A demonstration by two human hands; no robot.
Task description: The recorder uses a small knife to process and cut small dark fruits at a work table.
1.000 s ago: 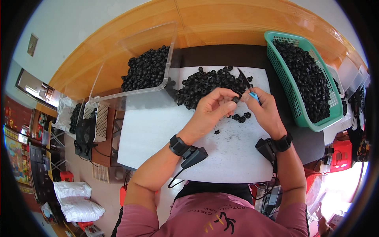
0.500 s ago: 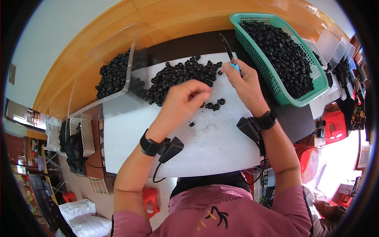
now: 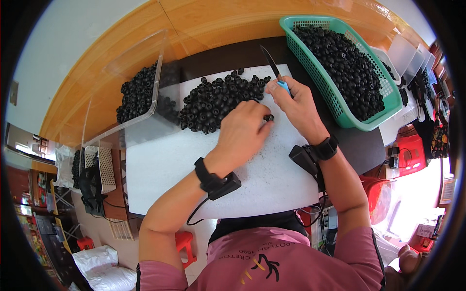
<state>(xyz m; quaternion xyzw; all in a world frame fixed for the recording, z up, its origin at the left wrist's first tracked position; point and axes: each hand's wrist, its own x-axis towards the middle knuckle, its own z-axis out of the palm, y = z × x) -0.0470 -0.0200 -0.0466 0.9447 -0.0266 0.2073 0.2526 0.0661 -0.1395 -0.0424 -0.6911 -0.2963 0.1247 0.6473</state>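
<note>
My right hand [image 3: 300,104] is closed round the light blue handle of a small knife [image 3: 271,62], its dark blade pointing up and away to the left. My left hand [image 3: 242,128] reaches over the white sheet [image 3: 286,179] at the near right edge of a heap of small black round parts with holes [image 3: 208,106]. Its fingers are curled, and one black ring-shaped part [image 3: 268,118] shows between fingertips and thumb. Whatever lies under the palm is hidden. Dark crumbs are scattered on the sheet near the left hand.
A green perforated basket [image 3: 340,114] full of black parts stands at the far right. On the left, a clear plastic box [image 3: 155,92] lies tilted, with more black parts inside. Black devices with cables [image 3: 225,186] are strapped to both wrists. A red stool [image 3: 184,245] stands below the table.
My left hand has moved right and slightly nearer, over the spot where several loose black parts lay. The knife in my right hand has shifted a little left.
</note>
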